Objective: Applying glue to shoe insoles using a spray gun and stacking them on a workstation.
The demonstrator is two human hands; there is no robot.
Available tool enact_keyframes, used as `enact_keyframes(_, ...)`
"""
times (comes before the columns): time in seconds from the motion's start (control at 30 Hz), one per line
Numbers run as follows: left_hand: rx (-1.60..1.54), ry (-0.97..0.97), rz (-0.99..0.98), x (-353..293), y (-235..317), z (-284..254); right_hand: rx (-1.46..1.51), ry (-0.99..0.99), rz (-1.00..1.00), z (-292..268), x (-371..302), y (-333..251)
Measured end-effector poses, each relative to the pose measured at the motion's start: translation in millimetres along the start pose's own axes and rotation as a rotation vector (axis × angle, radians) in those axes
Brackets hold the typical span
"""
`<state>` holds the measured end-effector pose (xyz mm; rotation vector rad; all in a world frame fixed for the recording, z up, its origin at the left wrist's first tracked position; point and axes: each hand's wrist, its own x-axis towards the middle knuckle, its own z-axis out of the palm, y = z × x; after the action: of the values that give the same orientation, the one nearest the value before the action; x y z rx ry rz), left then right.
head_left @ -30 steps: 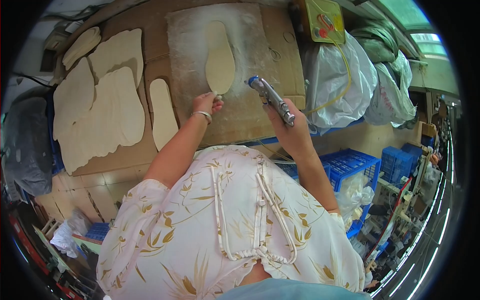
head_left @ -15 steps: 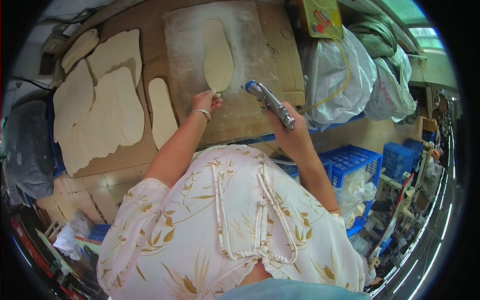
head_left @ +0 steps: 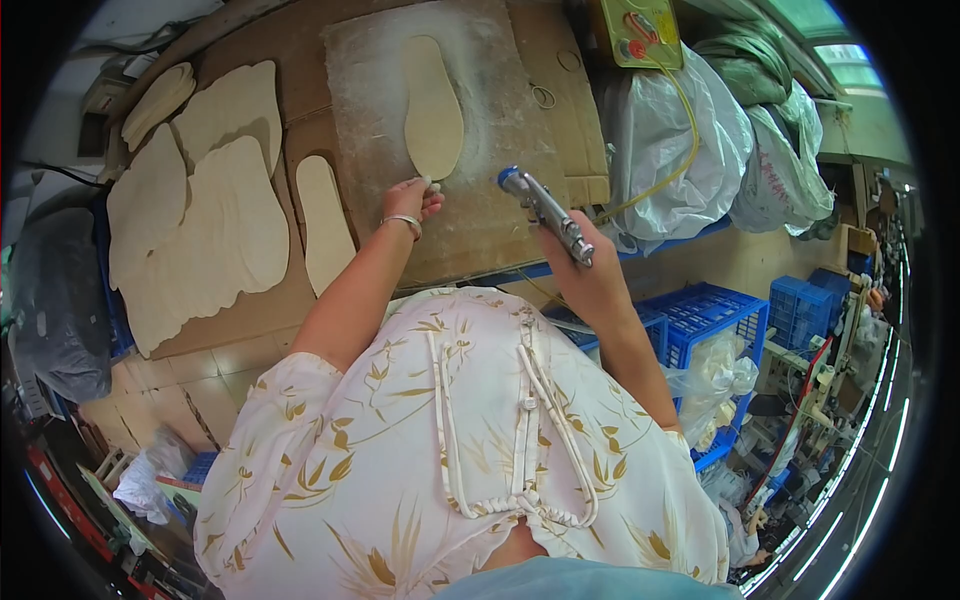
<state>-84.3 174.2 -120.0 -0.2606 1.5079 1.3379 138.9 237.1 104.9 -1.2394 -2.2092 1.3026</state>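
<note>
1. Over at the far-left corner of the cardboard-covered bench (head_left: 583, 135), I see a small stack of pale sole-shaped pieces (head_left: 157, 106). A broad spread of overlapping pieces (head_left: 225, 225) runs from near it to the bench's near edge. Whether these are finished or waiting, I cannot tell.

2. Right of that spread, a single pale piece (head_left: 323, 225) lies alone, its near end close to the near edge. No white haze shows around it.

3. The left hand (head_left: 411, 200) reaches over the near edge, fingers curled and thumb and forefinger drawn together at the near tip of an insole (head_left: 434, 112). Whether they pinch it or merely press, I can't make out.

4. That insole lies flat on a white-dusted sheet (head_left: 365, 120), pointing toward the far edge. With haze all around its outline, I'd judge spraying here well begun; whether its coat is complete doesn't show. It has yet to be lifted off.

5. The right hand (head_left: 587, 250) is wrapped around a metal spray gun (head_left: 545, 212), near the bench's near-right corner, its blue-ringed nozzle toward the insole but apart from it. I can't tell whether it is spraying.
</note>
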Motion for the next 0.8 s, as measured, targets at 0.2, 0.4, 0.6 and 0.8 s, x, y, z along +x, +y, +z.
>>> enact_keyframes(0.2,0.004,0.009,0.003,1,0,1,0.060,-0.002,-0.037,0,-2,1)
enact_keyframes(0.4,0.006,0.015,0.004,2,-1,0,0.053,-0.071,-0.020,-1,-9,-1)
enact_keyframes(0.6,-0.007,0.013,0.015,0,-1,1,0.013,-0.049,-0.037,-6,-14,-2)
enact_keyframes(0.8,-0.012,0.021,0.012,2,-4,2,-0.053,-0.034,-0.005,-10,-14,1)
